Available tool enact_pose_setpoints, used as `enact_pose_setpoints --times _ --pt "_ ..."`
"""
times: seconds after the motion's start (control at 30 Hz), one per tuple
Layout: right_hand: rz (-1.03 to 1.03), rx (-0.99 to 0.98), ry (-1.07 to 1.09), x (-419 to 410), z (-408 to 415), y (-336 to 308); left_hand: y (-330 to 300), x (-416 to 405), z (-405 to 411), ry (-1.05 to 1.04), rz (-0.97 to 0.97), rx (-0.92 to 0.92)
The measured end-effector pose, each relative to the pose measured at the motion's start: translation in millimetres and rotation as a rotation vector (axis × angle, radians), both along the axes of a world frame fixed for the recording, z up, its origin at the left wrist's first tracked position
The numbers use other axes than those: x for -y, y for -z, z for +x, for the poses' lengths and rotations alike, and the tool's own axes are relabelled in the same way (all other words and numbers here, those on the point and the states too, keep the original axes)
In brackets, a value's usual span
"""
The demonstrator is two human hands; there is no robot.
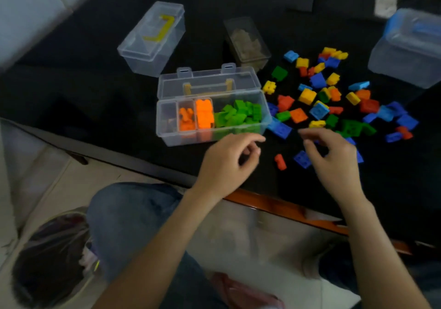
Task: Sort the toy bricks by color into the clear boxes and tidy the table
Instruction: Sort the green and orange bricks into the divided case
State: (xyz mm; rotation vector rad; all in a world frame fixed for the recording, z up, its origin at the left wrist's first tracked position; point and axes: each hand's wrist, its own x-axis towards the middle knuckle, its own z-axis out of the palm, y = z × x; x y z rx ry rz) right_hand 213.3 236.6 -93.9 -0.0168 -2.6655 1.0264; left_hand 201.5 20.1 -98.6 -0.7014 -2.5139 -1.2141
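An open clear box (167,139) stands near the table's front edge, holding orange bricks (204,115) in its small compartments and green bricks (238,116) in the large one. Loose bricks (334,98) in blue, yellow, red, orange and green lie scattered to its right. My left hand (226,163) hovers just in front of the box's right end, fingers loosely curled, holding nothing. My right hand (334,163) hovers over the near edge of the pile, fingers relaxed and empty, partly hiding some blue bricks. A red brick (280,161) and a blue brick (301,158) lie between my hands.
A closed clear box with a yellow handle (152,38) stands at the back left. A clear box with a blue handle (405,46) sits at the right edge. A small dark box (247,41) stands behind the open one. A phone (384,4) lies far back.
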Motion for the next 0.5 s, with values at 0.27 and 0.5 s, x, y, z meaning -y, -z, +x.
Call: enact_pose_setpoints --times 0.27,0.5 --pt "0.143 0.152 0.078 -51 39 40 41 -81 -7 0.083 -0.418 0.247" --pt "0.183 0.094 0.097 -103 9 18 26 -109 -48 0.080 -0.456 0.004"
